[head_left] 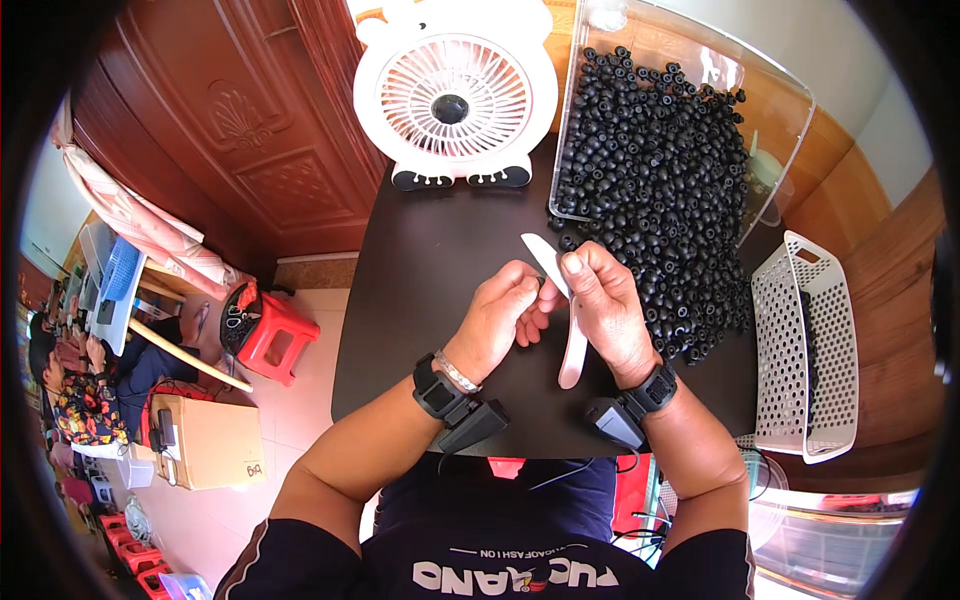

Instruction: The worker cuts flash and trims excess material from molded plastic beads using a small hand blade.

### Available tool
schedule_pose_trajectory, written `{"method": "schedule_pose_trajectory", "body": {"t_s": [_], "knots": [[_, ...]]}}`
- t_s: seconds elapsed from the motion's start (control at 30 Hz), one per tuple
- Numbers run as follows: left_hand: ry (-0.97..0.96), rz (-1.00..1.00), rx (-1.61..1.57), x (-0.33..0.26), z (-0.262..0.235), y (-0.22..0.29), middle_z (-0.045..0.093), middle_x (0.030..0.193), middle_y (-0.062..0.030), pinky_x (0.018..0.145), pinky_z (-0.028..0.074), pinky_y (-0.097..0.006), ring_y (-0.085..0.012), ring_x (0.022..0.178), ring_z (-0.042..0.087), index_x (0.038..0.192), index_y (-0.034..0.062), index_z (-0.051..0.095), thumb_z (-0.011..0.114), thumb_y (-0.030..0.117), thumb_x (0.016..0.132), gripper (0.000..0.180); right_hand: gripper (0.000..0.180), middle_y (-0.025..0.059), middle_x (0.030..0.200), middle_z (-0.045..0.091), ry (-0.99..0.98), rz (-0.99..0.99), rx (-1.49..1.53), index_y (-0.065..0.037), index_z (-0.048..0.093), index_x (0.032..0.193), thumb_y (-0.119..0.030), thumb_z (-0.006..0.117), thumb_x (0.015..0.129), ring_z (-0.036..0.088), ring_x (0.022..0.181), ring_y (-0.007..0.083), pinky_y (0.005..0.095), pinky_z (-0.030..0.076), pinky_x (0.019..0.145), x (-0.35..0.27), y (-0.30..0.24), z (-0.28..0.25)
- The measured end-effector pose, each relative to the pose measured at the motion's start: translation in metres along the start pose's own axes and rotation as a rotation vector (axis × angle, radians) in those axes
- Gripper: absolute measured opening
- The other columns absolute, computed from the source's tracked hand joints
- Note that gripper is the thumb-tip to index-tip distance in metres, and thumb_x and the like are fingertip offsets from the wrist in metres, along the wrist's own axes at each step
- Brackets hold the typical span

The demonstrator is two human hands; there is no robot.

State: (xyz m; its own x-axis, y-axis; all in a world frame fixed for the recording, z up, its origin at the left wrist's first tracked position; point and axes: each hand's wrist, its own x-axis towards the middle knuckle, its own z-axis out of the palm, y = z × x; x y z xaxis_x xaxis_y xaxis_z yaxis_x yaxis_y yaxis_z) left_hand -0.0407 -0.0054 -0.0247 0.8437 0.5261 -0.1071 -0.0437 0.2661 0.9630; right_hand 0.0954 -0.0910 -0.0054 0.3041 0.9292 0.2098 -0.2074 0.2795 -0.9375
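Observation:
My right hand grips a small knife with a pale blade and a pinkish handle. The blade points up and away to the left, and the handle's end sticks out below the palm. Close against it, my left hand has its fingers curled and pinches a small black piece, mostly hidden by the fingertips. Beyond and right of both hands lies a big heap of small black, hollow, rounded pieces, spilling from a clear plastic bin onto the dark table.
A white animal-shaped fan stands at the table's far side. On the right is a white perforated basket with black pieces inside. Leftward on the floor are a red stool and a cardboard box; another person sits beyond.

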Motion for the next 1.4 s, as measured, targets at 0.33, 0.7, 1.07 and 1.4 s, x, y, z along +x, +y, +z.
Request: {"method": "schedule_pose_trajectory", "body": {"t_s": [0.33, 0.7, 1.07, 1.4], "knots": [[-0.001, 0.222, 0.077, -0.011, 0.006, 0.014, 0.057, 0.079, -0.0056, 0.059, 0.043, -0.022, -0.0110, 0.066, 0.054, 0.102, 0.0002, 0.051, 0.043, 0.023, 0.096, 0.025, 0.028, 0.0041, 0.074, 0.060, 0.014, 0.010, 0.008, -0.009, 0.050, 0.080, -0.028, 0.045, 0.098, 0.056, 0.071, 0.0119, 0.0269, 0.045, 0.069, -0.003, -0.014, -0.003], [-0.198, 0.262, -0.048, -0.015, 0.007, 0.019, 0.055, 0.082, -0.0067, 0.061, 0.043, -0.025, -0.0139, 0.069, 0.055, 0.110, 0.0002, 0.050, 0.047, 0.027, 0.093, 0.032, 0.034, 0.0075, 0.072, 0.061, -0.136, 0.128, 0.191, 0.000, 0.056, 0.101, -0.032, 0.047, 0.097, 0.061, 0.059, 0.0187, 0.0288, 0.051, 0.058, -0.003, -0.018, 0.006], [-0.224, 0.197, -0.130, -0.017, 0.008, 0.021, 0.053, 0.081, -0.0049, 0.062, 0.044, -0.025, -0.0134, 0.069, 0.055, 0.115, -0.0003, 0.050, 0.046, 0.024, 0.094, 0.032, 0.032, 0.0072, 0.070, 0.060, -0.194, 0.180, 0.238, 0.000, 0.056, 0.097, -0.030, 0.047, 0.097, 0.060, 0.057, 0.0168, 0.0282, 0.052, 0.054, -0.005, -0.017, 0.005], [-0.249, 0.177, -0.151, -0.016, 0.006, 0.020, 0.048, 0.076, -0.0024, 0.061, 0.043, -0.024, -0.0150, 0.069, 0.055, 0.115, -0.0002, 0.050, 0.048, 0.030, 0.093, 0.037, 0.036, 0.0114, 0.072, 0.062, -0.196, 0.173, 0.187, 0.003, 0.055, 0.102, -0.032, 0.047, 0.096, 0.063, 0.058, 0.0204, 0.0288, 0.053, 0.056, -0.006, -0.018, 0.003]]}}
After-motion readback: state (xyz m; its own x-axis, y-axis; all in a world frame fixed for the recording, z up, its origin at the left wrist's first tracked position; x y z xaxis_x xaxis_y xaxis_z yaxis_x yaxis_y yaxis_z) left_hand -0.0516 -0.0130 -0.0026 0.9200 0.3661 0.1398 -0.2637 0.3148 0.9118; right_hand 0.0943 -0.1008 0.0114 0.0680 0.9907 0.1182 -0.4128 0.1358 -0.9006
